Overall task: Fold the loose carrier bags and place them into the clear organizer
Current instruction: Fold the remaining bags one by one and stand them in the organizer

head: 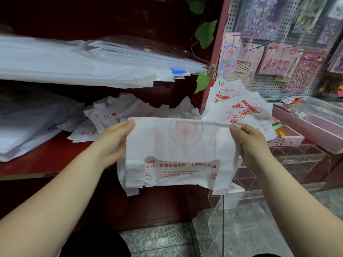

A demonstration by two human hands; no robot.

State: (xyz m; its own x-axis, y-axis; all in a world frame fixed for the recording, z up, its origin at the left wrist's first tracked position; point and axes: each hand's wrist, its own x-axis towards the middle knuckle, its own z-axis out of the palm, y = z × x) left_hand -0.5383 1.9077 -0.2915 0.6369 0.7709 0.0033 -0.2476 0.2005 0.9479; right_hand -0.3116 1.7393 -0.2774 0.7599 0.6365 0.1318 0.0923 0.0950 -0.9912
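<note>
I saw soft, even indoor light whose source I could not place: it fell bright on the white carrier bag [178,145] and left the recesses of the dark red shelf [37,164] dim, with hardly a hard shadow anywhere. The wide lens bowed the pegboard [263,85] and the stacked sheets [55,62] toward the frame's edges, where detail smeared into blur, and the clear organizer [297,160] caught faint pale glare.

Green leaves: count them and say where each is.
3. The top leaf is at the frame's upper edge; the middle leaf hangs beside the red post; the lowest leaf hangs left of the printed bags. Others may be out of frame.
</note>
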